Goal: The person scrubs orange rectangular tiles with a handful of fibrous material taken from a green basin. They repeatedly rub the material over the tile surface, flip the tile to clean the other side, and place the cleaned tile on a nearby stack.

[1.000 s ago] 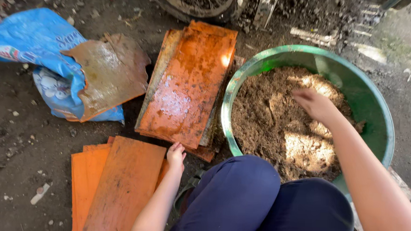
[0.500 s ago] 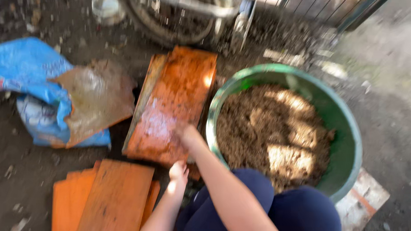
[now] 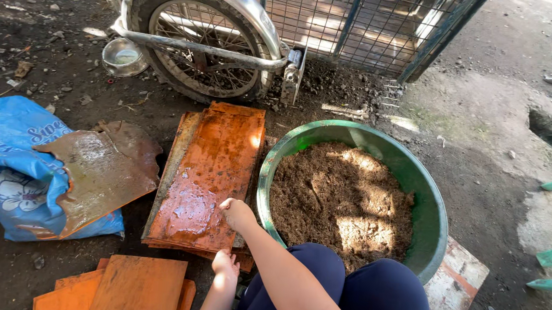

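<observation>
Two hands are down on the orange work. My right hand [image 3: 236, 213] crosses in front of my knees and rests on the near end of the top orange tile [image 3: 209, 176], its fingers curled loosely against the wet surface; I cannot tell whether they pinch any soil. My left hand [image 3: 225, 263] presses the near edge of the same stack, fingers narrow and bent, holding nothing that I can see. The tile stack lies on the dirt ground just left of the green basin [image 3: 436, 214], which is nearly full of brown soil [image 3: 340, 196].

To do this well, I judge that the left hand should brace the stack while the right works flat and evenly, since the glossy wet face looks slippery.

A blue sack [image 3: 10, 185] printed with white flowers and lettering lies at the far left, crumpled, partly under a brown curved sheet [image 3: 99, 171]. More orange boards [image 3: 137, 286] sit near my left knee. A spoked wheel [image 3: 200, 44] stands beyond the tiles, and a small metal bowl [image 3: 124, 57] lies beside it.
</observation>
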